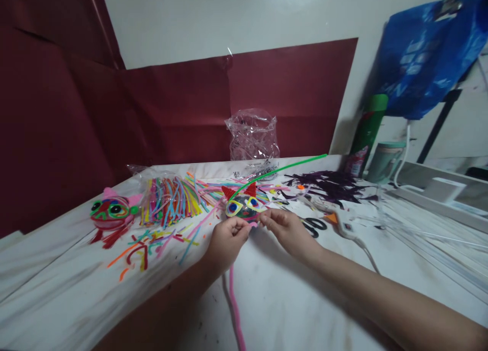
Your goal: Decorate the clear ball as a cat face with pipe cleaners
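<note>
My left hand (229,242) is closed in a pinch on a small curled pink pipe cleaner (252,224). Close beside it, my right hand (284,231) pinches at the lower right edge of a cat-like face craft (244,207); what its fingertips hold is too small to make out. The craft has red ears, blue eyes and yellow outlines around them. From its top a long green pipe cleaner (284,167) slants up to the right. Below my left hand, a long pink pipe cleaner (234,310) runs toward the front edge.
At the left lies a second face craft (110,212) in pink, beside a bundle of coloured pipe cleaners (171,201) and cut scraps (143,252). Purple strands (328,185), a glue gun (345,228) with a cord, and a white tray (450,198) are on the right.
</note>
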`<state>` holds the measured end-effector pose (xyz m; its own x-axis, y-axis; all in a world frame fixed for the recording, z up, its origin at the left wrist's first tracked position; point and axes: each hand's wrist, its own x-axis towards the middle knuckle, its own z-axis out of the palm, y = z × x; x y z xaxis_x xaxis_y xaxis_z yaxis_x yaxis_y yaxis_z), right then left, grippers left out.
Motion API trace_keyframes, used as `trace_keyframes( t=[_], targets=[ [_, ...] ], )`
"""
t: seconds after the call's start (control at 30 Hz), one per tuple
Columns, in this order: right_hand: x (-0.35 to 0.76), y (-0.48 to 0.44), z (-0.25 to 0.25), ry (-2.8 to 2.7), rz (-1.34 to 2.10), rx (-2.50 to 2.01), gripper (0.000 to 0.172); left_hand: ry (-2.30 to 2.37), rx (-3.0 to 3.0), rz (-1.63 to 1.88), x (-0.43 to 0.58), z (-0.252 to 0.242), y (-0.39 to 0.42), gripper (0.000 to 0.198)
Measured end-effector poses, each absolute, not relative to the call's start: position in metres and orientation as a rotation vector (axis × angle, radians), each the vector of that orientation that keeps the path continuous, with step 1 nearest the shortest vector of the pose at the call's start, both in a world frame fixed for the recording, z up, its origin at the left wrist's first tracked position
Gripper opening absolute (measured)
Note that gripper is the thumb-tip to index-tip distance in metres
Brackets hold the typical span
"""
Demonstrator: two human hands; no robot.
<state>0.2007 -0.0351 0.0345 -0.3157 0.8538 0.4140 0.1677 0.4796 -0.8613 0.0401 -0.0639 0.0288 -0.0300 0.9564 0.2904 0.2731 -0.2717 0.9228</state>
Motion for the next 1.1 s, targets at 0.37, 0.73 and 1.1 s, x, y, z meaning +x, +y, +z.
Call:
trace_keyframes(
  t=[0.37,0.73,1.1],
  targets=[
    [0.203,-0.039,0.033,-2.041,0.534,-0.752,0.023,1.377,2.002,1.351,0.036,0.028,-0.066,0.017],
    [0.183,-0.054,0.021,-1.395,1.231,-0.868,0.040,1.322,1.622,1.340,0.049,0.025,-0.072,0.024],
    [0.195,-0.037,0.027,-1.680,1.037,-0.871,0.033,1.333,1.465,1.309,0.042,0.027,-0.063,0.025]
  ],
)
